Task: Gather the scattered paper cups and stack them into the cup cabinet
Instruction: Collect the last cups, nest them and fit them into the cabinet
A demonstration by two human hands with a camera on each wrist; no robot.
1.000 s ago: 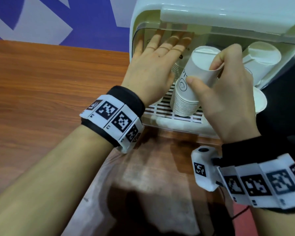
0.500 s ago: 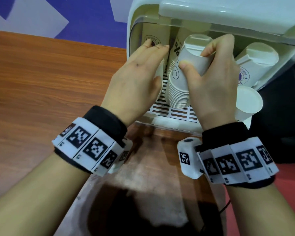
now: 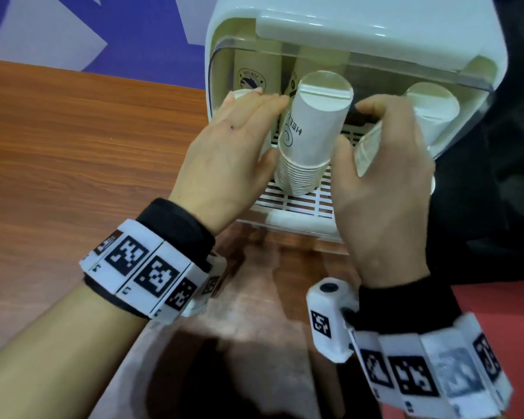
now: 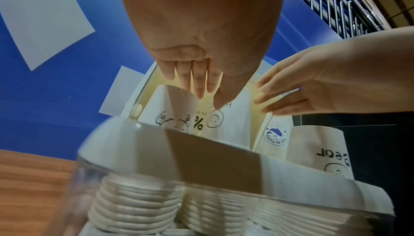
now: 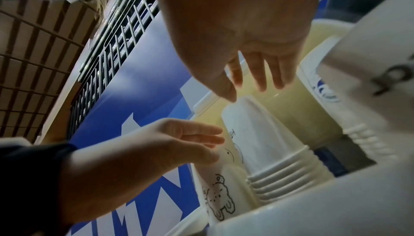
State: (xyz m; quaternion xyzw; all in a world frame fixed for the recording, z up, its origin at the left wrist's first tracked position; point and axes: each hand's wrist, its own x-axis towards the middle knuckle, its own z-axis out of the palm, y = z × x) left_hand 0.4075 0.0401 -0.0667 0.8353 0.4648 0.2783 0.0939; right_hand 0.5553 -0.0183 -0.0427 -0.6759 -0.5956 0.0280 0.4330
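I have both hands at the mouth of the white cup cabinet (image 3: 400, 28), which stands on the wooden tabletop (image 3: 73, 152). Between my hands a tall stack of upside-down paper cups (image 3: 310, 137) stands tilted on the slotted floor of the cabinet (image 3: 297, 204), its top leaning toward the back.

My left hand (image 3: 233, 152) is open, its fingers straight and together alongside the left of the stack. From the left wrist view the fingertips (image 4: 199, 91) reach near the top of a cup (image 4: 179, 108) printed with a percent sign, but I cannot tell whether they touch it.

My right hand (image 3: 381, 176) is open too, fingers loosely spread and only slightly bent, holding nothing. In the right wrist view the thumb tip (image 5: 228, 94) sits right at the top edge of the middle stack (image 5: 264, 144); whether it actually touches I cannot say.

More stacks stand inside: one at the left behind my left hand, another at the far right (image 3: 430, 110), and a cup with a blue round logo (image 4: 276, 137) beside it. A blue and white wall (image 3: 73, 34) lies behind the tabletop.
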